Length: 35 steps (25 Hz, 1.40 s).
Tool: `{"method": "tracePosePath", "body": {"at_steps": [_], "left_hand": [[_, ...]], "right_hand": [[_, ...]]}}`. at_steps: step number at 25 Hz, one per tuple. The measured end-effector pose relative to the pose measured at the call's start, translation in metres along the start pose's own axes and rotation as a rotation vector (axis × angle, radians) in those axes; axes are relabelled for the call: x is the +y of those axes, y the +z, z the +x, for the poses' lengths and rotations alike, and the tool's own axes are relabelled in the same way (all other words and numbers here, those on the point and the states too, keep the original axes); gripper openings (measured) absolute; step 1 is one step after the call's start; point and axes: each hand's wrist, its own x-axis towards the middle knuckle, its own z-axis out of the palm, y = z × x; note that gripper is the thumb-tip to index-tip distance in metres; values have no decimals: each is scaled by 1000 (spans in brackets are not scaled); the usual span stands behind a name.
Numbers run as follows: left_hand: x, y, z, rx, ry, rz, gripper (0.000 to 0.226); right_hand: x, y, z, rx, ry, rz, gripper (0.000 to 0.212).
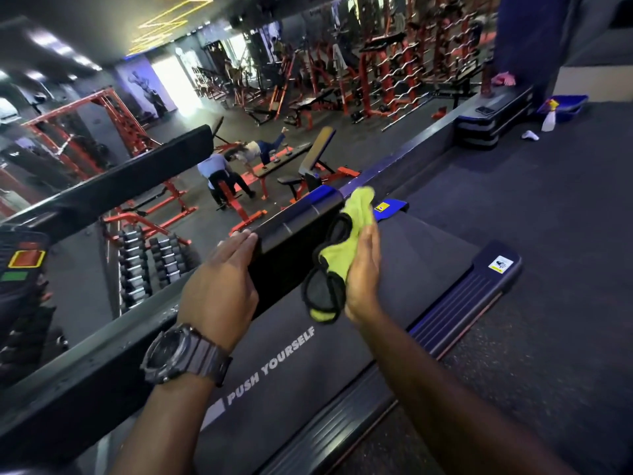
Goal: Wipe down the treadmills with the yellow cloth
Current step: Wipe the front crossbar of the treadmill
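Resting flat on the black handrail (291, 231), the left hand (219, 289) has its fingers straight and pressed together, a watch (178, 354) on its wrist. Just to the right, the right hand (363, 272) pinches the yellow cloth (342, 248), which has a black edge and hangs bunched over the treadmill (428, 269) belt. Far to the right, a spray bottle (549, 120) stands on the floor beside a blue tub (568, 106).
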Motion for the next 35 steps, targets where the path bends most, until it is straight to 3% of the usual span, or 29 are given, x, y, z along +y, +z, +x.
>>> {"method": "tracePosePath", "body": {"at_steps": [2, 3, 6, 7, 10, 12, 14, 16, 17, 19, 21, 25, 26, 29, 30, 31, 33, 35], "left_hand": [[-4, 3, -9, 7, 16, 32, 59], [-5, 4, -11, 3, 41, 39, 61], [-9, 0, -12, -34, 65, 11, 65], [-10, -2, -11, -40, 82, -2, 67], [-12, -6, -11, -36, 103, -26, 68], [-13, -6, -9, -41, 99, -21, 65], [-14, -7, -9, -47, 130, -26, 67], [-16, -9, -11, -57, 121, -13, 65], [-17, -9, -11, -58, 113, -5, 65], [-16, -8, -9, -60, 119, 6, 68], [-15, -7, -7, -73, 124, 19, 68], [-16, -6, -12, -91, 143, -40, 63], [-16, -5, -12, -81, 153, -57, 62], [-10, 7, -11, 9, 119, -28, 62], [-6, 10, -13, 37, 82, -9, 64], [-1, 13, -15, 60, 48, -7, 67], [6, 18, -21, 72, -5, -10, 72], [6, 21, -23, 88, -32, 7, 72]], "right_hand": [[17, 10, -19, 126, -223, -423, 55], [27, 17, -47, 115, -326, -556, 54], [50, 25, -119, -197, -561, -685, 51], [45, 27, -103, -169, -574, -690, 51], [2, 41, -13, 224, -430, -588, 54], [9, 48, -31, 312, -395, -624, 51], [48, 45, -110, 117, -459, -690, 53], [60, 35, -125, -41, -529, -674, 57], [52, 33, -100, -22, -553, -673, 57], [19, 38, -40, 190, -453, -630, 56], [20, 48, -47, 307, -384, -627, 55], [66, 43, -146, 4, -420, -621, 59], [60, 41, -123, 50, -470, -609, 58], [31, 49, -37, 282, -355, -647, 58], [37, 51, -34, 291, -321, -628, 60], [48, 53, -53, 235, -216, -589, 64], [73, 40, -115, -74, -111, -489, 72], [53, 24, -118, -111, -291, -539, 72]]}}
